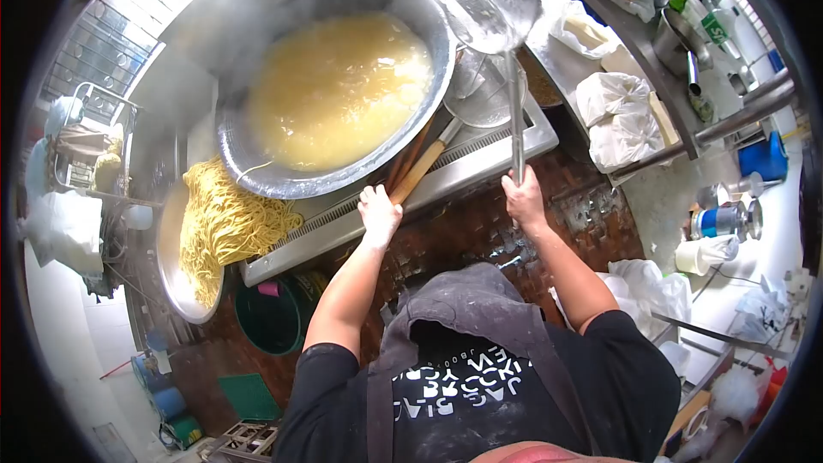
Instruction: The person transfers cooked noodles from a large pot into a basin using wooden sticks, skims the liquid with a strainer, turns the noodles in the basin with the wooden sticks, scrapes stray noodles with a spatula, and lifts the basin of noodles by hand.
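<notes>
My right hand is closed round the long metal handle of a big skimmer. Its round head is raised beside the pot, at the top of the view. My left hand is closed at the end of the wooden handle of a strainer, whose wire-mesh head rests on the stove to the right of the pot. A large metal pot holds bubbling yellowish liquid, with steam rising. Left of it, a heap of yellow noodles lies partly in a wide pale basin and partly against the stove edge.
The steel stove top runs under the pot. A dark green bucket stands on the floor below. White plastic bags sit on the counter at right. Metal pots and a blue container are farther right.
</notes>
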Demonstrator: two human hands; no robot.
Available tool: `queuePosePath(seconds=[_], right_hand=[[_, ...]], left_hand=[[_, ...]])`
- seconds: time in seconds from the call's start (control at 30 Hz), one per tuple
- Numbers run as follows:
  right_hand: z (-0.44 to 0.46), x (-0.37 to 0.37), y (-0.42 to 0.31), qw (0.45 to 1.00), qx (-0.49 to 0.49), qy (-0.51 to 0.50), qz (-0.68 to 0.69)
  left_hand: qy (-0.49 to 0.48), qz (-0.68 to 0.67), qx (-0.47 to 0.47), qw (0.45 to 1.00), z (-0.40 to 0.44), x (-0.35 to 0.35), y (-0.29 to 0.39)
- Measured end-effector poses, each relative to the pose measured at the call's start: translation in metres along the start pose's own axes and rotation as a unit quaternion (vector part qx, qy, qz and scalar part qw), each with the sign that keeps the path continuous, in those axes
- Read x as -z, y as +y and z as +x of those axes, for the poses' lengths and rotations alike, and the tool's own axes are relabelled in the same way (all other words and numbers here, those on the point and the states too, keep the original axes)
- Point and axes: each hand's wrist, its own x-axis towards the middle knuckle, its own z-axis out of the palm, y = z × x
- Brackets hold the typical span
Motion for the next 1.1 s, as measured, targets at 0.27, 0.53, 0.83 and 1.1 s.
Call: queuePosePath(seconds=[0.27,0.53,0.83,1.1], right_hand=[[-0.027,0.064,0.031,0.884,-0.415,-0.026,0.212],[-0.024,0.068,0.077,0.937,-0.263,0.029,0.23],[0.05,0.049,0.061,0.849,-0.305,-0.048,0.43],[0.039,-0.011,0.096,0.738,-0.378,-0.168,0.533]], left_hand=[[-0.146,0.1,-0.042,0.983,0.009,-0.022,0.029],[-0.238,-0.161,0.014,0.958,-0.033,0.007,0.095],[-0.082,-0.295,0.031,0.951,0.021,-0.094,0.183],[-0.21,-0.45,0.106,0.861,0.033,-0.097,0.247]])
